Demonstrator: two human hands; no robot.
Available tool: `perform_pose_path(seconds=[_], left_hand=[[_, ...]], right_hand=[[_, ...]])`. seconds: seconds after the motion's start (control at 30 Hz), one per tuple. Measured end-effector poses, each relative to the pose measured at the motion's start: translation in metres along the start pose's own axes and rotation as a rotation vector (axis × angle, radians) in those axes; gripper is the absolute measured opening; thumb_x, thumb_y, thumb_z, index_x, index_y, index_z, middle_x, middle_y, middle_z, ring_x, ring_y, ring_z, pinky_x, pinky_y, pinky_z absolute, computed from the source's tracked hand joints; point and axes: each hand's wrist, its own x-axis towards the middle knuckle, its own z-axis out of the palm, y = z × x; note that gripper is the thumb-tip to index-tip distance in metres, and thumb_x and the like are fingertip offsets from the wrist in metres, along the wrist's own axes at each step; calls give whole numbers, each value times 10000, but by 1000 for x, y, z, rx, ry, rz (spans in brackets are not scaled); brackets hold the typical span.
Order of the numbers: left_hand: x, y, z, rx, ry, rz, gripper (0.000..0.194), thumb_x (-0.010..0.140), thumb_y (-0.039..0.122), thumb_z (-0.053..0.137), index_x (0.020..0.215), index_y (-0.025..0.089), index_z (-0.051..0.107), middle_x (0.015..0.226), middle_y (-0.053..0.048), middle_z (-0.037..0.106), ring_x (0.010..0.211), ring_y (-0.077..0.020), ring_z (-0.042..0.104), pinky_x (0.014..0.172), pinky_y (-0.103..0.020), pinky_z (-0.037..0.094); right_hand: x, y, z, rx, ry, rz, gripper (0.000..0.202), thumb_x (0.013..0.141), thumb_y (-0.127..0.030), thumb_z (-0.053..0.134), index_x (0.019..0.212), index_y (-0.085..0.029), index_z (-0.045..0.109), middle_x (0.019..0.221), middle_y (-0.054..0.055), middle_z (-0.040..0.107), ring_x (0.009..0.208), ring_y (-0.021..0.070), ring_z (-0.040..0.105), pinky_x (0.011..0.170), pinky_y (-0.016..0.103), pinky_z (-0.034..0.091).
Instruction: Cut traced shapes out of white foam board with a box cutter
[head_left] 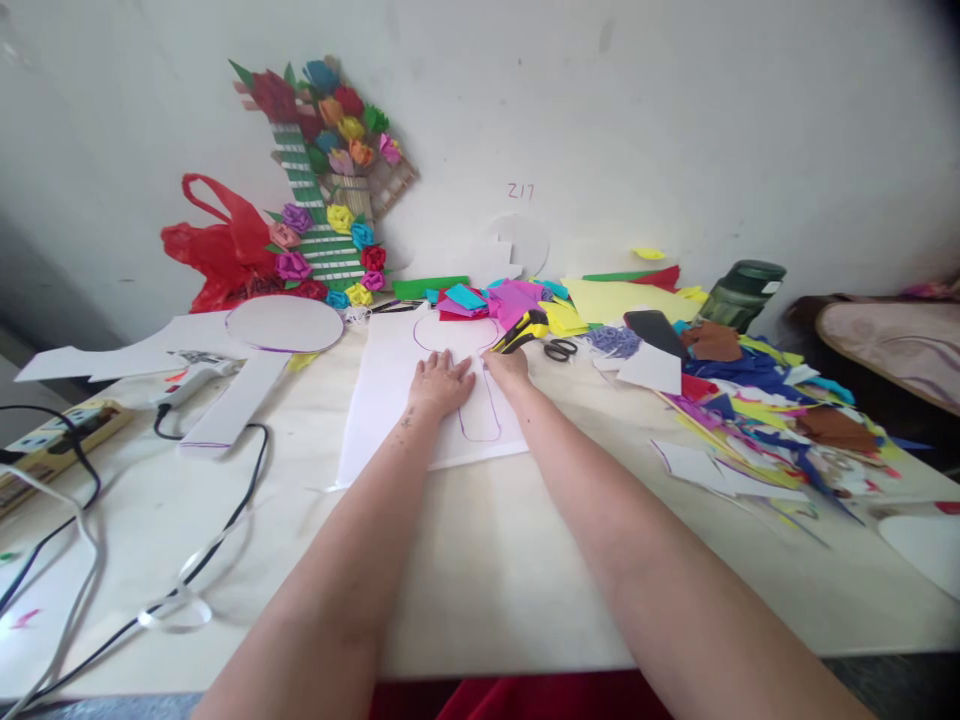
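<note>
White sheet with a purple outline, rounded above, narrow below, at the table's middle. Left hand flat on it, fingers slightly apart; right hand's fingers clamped on a yellow-black cutter.

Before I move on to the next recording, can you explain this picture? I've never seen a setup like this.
There is no machine here: these are a person's two bare hands, seen in one picture from a camera worn on the head, looking forward and down.

The left hand lies flat on a white sheet with purple outlines. The right hand holds a yellow-and-black cutter over the same sheet.

The table also carries an oval white piece and a power strip on the left, black scissors beyond the right hand, and coloured scraps and a green bottle on the right.
</note>
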Motion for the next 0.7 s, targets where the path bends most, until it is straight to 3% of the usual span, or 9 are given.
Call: perform_pose_path(seconds=[0.7], left_hand=[[1, -1, 0, -33, -10, -9, 549, 890, 546, 229, 1391, 355, 343, 1508, -4, 231, 1369, -263, 186, 1092, -448, 158]], right_hand=[[-1, -3, -2, -42, -18, -21, 105, 648, -207, 542, 705, -169, 621, 743, 62, 680, 814, 197, 646, 687, 256, 509]])
